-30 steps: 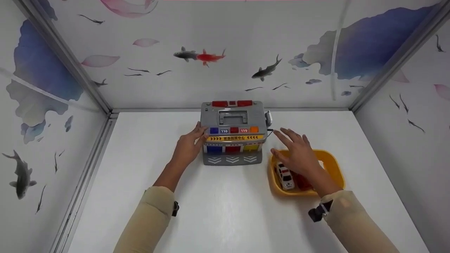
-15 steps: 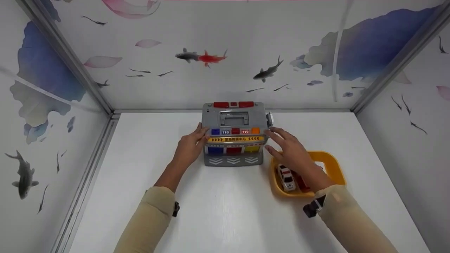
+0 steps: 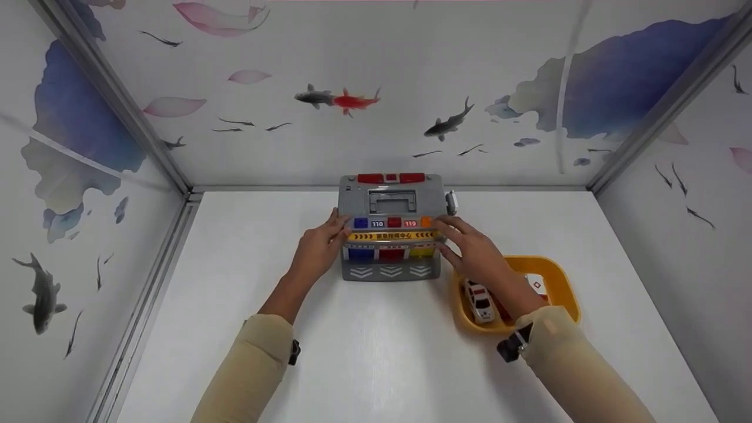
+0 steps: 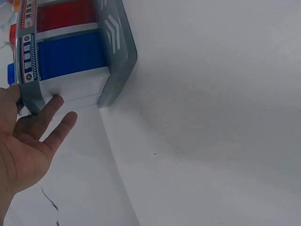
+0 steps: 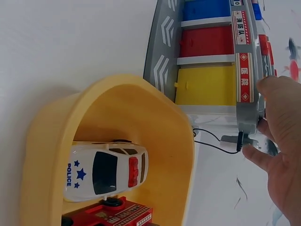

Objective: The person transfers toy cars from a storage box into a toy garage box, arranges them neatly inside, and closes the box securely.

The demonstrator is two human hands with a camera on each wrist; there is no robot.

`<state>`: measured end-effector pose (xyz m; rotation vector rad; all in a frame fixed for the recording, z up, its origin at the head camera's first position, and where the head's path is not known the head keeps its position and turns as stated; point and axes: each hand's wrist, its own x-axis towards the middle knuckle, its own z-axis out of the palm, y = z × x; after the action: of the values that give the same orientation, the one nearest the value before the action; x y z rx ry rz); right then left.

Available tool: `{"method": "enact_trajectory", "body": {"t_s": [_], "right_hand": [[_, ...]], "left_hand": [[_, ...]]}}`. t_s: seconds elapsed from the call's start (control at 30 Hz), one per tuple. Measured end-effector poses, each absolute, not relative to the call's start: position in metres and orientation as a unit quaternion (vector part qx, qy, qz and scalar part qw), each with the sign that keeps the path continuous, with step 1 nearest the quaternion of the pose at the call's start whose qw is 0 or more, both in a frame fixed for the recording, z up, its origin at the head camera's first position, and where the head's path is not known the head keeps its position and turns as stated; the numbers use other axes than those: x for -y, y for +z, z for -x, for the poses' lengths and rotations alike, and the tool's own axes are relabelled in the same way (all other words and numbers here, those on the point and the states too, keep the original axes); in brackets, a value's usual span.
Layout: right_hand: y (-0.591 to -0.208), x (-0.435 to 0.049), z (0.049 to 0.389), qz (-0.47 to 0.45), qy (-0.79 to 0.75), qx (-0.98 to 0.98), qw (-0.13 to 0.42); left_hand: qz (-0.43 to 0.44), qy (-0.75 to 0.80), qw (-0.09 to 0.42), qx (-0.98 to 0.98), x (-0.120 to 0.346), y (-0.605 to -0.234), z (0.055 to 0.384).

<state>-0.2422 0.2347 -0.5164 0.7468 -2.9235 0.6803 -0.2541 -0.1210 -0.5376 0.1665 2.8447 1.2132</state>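
Note:
A grey toy garage (image 3: 390, 202) stands toward the back of the table, with blue, red and yellow doors and red lights along the roof. My left hand (image 3: 320, 249) grips its left roof corner, some fingers spread along the white side wall in the left wrist view. At the opposite corner, my right hand (image 3: 479, 252) holds the roof edge, thumb at the front. A black cord (image 5: 214, 148) with a small grey piece hangs by the right side, close to the right fingers (image 5: 256, 157).
Just right of the garage sits a yellow bin (image 3: 561, 282), partly under the right forearm. Inside are a white police car (image 5: 106, 172), a red toy vehicle (image 5: 115, 214) and a white piece (image 3: 536, 284). Printed panels (image 3: 247, 153) wall the table at the back and sides.
My right hand has moved left from above the bin to the garage's right roof corner and now holds it. The left hand stays at the left corner. The view has tilted slightly.

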Motion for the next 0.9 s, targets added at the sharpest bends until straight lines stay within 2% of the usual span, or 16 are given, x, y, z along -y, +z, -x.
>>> {"method": "enact_trajectory", "body": {"t_s": [0.43,0.9], "right_hand": [[-0.510,-0.232,0.250,-0.238,0.231,0.943,0.037],[-0.503,-0.231,0.249,-0.219,0.215,0.952,-0.002]], "left_hand": [[-0.074,0.392,0.011,-0.917,0.124,-0.539,0.254],[-0.073,0.391,0.007,-0.918,0.123,-0.539,0.254]]}}
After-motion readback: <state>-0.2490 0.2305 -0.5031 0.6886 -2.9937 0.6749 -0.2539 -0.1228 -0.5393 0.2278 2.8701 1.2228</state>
